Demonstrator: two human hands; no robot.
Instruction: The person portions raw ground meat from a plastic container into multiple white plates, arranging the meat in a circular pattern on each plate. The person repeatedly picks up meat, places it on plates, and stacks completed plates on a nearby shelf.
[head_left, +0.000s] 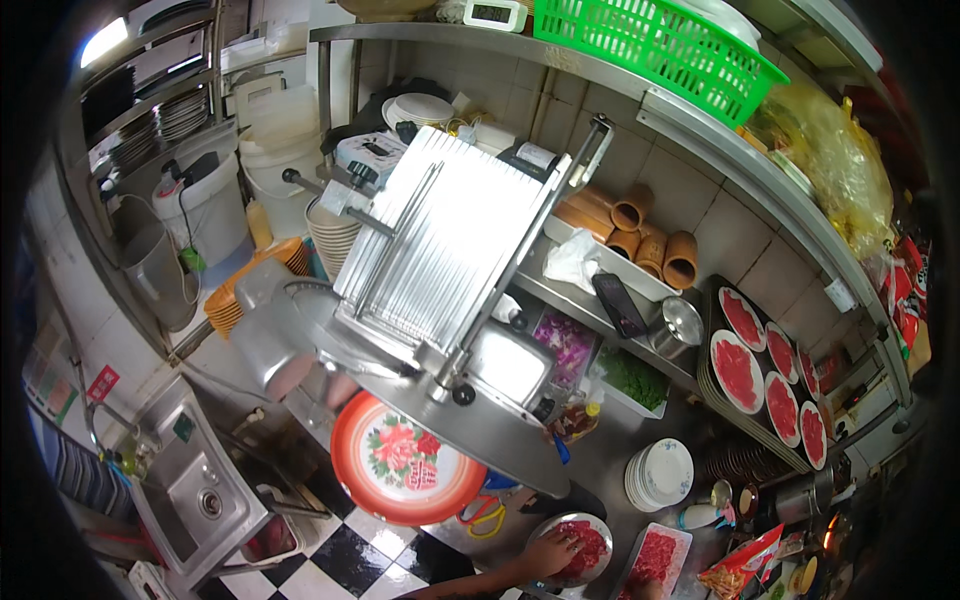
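Observation:
My left hand (551, 553) lies with its fingers spread on thin slices of red raw meat (587, 550) on a round plate (607, 525), low in the view. To its right, at the bottom edge, the blurred fingertips of my right hand (646, 589) touch or hover over raw meat (658, 553) in a white rectangular tray (681, 541); the rest of that hand is cut off. A stack of white plates (667, 472) stands just above this tray. Scissors (487, 517) with red and yellow handles lie left of the meat plate.
A large metal meat slicer (457, 247) fills the middle, above a red-rimmed floral enamel tray (345, 457). Plates of sliced meat (739, 371) stand at the right. A steel sink (195, 487) is at the lower left. A snack bag (746, 559) and spray bottle (701, 516) sit near the white tray.

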